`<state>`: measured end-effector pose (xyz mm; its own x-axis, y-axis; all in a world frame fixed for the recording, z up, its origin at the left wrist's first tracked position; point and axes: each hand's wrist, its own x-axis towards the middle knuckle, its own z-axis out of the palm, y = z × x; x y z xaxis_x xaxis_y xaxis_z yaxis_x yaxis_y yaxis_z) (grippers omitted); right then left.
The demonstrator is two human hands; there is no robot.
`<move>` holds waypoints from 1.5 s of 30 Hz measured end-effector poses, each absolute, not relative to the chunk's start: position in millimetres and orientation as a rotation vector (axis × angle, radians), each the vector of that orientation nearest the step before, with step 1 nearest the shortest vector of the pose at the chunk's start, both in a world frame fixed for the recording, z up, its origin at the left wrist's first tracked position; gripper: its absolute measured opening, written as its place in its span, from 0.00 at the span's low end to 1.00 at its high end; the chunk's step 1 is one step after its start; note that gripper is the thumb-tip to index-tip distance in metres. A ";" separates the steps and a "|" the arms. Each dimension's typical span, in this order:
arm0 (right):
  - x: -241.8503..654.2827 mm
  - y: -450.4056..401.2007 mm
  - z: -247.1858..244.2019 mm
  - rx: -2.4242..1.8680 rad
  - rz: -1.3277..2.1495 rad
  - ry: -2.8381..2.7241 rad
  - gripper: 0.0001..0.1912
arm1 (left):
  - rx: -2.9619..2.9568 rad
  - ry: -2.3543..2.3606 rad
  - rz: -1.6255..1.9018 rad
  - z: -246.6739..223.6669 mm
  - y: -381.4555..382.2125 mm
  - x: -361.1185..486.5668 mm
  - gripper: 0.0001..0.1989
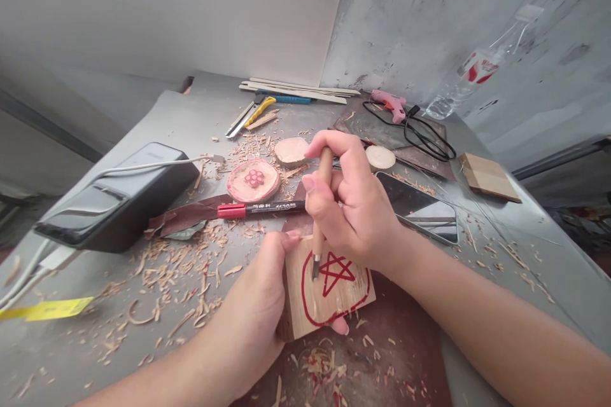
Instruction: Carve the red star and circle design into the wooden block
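Observation:
My left hand (251,286) grips a small wooden block (334,302) from the lower left, its thumb on the block's top edge. The block's face bears a red star (337,272) inside a rough red outline. My right hand (351,203) holds a wooden-handled carving gouge (324,168) like a pencil. The gouge's metal tip rests on the wood, just left of the star. The gouge's shaft is partly hidden by my fingers. A brown abrasive sheet lies under the block.
Wood shavings litter the grey bench. Nearby lie a red marker (260,208), sandpaper (184,213), a carved wooden disc (252,180), a black box-shaped device (117,197), a smartphone (420,206), a pink glue gun (389,103) and a utility knife (251,114).

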<state>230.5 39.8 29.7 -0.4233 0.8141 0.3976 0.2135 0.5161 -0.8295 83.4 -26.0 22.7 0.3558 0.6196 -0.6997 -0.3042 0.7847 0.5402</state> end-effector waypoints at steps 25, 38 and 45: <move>242.6 38.1 40.6 -0.812 0.964 -2.032 0.11 | 0.418 0.944 0.677 16.2 -29.8 78.7 0.23; 237.8 30.3 22.8 -0.806 1.052 -1.925 0.11 | 0.396 0.881 0.701 19.4 -30.2 78.5 0.24; 238.9 30.2 27.0 -0.853 1.015 -2.085 0.13 | 0.403 0.890 0.730 16.5 -27.9 77.3 0.26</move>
<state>238.9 30.2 27.0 -0.5709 0.7747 0.2718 0.2642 0.4868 -0.8326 77.3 -27.9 16.5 0.4157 0.7205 -0.5550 -0.4041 0.6930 0.5970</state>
